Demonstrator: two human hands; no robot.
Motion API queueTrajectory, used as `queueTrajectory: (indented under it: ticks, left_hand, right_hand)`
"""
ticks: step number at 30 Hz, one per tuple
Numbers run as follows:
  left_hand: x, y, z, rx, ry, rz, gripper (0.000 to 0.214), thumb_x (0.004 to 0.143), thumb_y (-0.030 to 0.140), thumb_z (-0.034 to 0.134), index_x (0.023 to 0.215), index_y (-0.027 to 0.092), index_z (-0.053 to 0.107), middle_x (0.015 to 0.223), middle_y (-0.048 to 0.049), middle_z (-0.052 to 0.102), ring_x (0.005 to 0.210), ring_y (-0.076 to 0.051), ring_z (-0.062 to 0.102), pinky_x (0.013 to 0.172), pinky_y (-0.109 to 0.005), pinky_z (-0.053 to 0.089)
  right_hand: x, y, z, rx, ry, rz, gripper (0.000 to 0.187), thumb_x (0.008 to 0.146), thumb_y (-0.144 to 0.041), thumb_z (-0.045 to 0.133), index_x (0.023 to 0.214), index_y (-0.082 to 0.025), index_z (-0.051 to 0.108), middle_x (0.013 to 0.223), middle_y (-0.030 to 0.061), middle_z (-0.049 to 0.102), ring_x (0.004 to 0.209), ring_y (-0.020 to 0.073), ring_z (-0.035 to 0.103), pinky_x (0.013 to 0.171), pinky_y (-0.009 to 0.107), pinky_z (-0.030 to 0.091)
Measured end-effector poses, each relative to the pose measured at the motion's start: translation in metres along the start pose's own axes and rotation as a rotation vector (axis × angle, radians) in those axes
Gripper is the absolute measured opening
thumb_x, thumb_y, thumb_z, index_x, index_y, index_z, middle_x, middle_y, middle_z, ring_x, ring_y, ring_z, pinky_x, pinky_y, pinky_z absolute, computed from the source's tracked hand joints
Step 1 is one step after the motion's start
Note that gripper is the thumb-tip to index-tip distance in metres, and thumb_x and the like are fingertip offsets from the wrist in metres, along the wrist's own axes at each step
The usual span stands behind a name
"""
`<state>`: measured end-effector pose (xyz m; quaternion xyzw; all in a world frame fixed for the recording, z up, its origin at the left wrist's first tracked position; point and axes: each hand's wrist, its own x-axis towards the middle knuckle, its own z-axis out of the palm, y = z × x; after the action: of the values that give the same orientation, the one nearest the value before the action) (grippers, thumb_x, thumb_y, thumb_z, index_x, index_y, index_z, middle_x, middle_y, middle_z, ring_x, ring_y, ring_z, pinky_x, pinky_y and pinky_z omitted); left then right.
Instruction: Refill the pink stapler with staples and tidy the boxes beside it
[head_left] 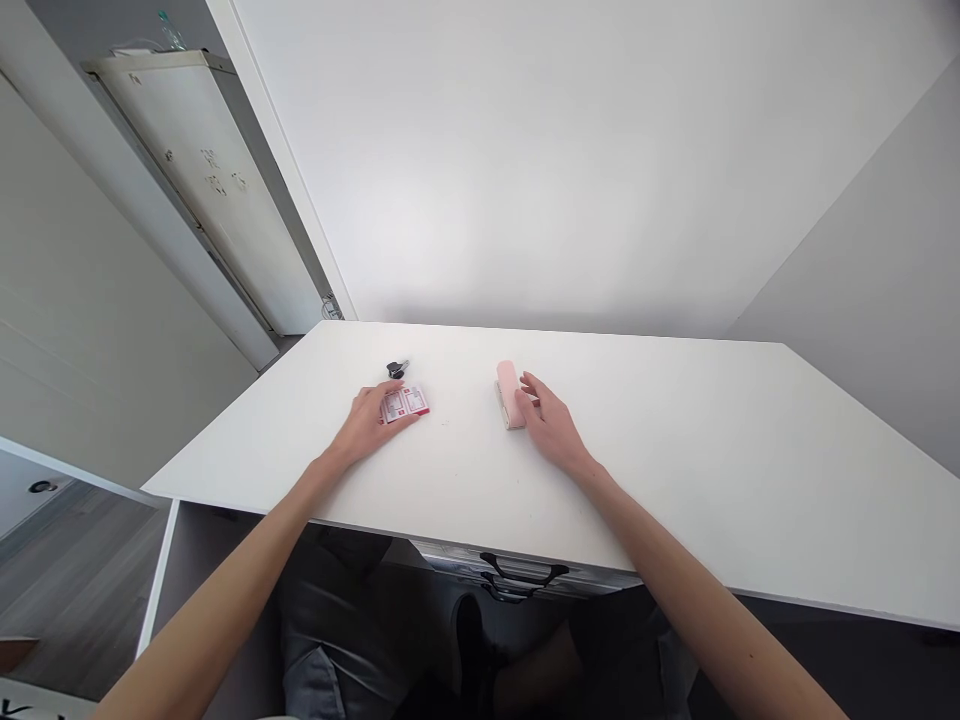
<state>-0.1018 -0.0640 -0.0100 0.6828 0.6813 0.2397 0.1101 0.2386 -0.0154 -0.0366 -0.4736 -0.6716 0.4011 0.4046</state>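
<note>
A small red and white card box (407, 402) lies flat on the white table (675, 470). My left hand (369, 424) rests on the table with its fingers on the box's near left end. To the right lies a pale pink oblong object (510, 392). My right hand (550, 423) touches its right side with spread fingers; neither thing is lifted.
A small dark key-like object (397, 369) lies just beyond the card box. A white wall stands behind the table, a grey wall to the right. A doorway with a white board (217, 190) is at the left. A dark bag handle (517, 580) shows under the table's front edge.
</note>
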Motion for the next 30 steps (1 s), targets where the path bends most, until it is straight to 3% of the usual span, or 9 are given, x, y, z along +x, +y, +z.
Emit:
queueTrajectory:
  ticks: [4,12,17,22,30]
  left_hand:
    - [0.002,0.027,0.022,-0.084,-0.087,0.121,0.076,0.088,0.07,0.065,0.148,0.026,0.049,0.152,-0.0098,0.054,0.141,-0.033,0.045,0.116,-0.048,0.041]
    - [0.016,0.071,0.052,-0.171,-0.173,0.281,0.075,0.086,0.065,0.071,0.148,0.028,0.05,0.151,-0.0076,0.057,0.138,-0.034,0.046,0.114,-0.051,0.042]
    - [0.018,0.081,0.056,-0.188,-0.236,0.317,0.072,0.086,0.06,0.073,0.147,0.027,0.052,0.148,-0.0086,0.059,0.137,-0.034,0.047,0.113,-0.051,0.043]
    - [0.015,0.089,0.059,-0.238,-0.274,0.363,0.073,0.086,0.061,0.074,0.148,0.029,0.052,0.144,-0.0095,0.061,0.137,-0.034,0.048,0.112,-0.051,0.045]
    - [0.015,0.091,0.062,-0.261,-0.259,0.424,0.075,0.084,0.056,0.078,0.148,0.029,0.049,0.142,-0.0095,0.061,0.135,-0.033,0.05,0.114,-0.051,0.043]
  right_hand:
    - [-0.001,-0.003,0.0,0.014,-0.012,-0.017,0.056,0.104,-0.06,0.043,0.144,-0.026,0.061,0.146,0.01,0.064,0.113,0.0261,0.067,0.098,0.044,0.054]
    - [0.001,-0.004,0.0,0.0,0.049,0.069,0.052,0.099,-0.059,0.051,0.137,-0.026,0.065,0.118,0.0085,0.077,0.087,0.0218,0.07,0.077,0.036,0.054]
    - [-0.002,-0.01,0.0,0.053,0.074,0.064,0.046,0.098,-0.061,0.052,0.115,-0.023,0.07,0.085,0.0049,0.078,0.072,0.0203,0.068,0.067,0.032,0.051]
    - [-0.002,-0.01,-0.001,0.096,0.138,0.143,0.043,0.096,-0.065,0.052,0.091,-0.024,0.063,0.066,0.0017,0.072,0.052,0.0193,0.062,0.052,0.03,0.048]
    - [0.003,-0.009,-0.003,0.067,0.22,0.205,0.04,0.097,-0.062,0.049,0.084,-0.026,0.059,0.054,-0.0017,0.062,0.042,0.019,0.056,0.044,0.03,0.043]
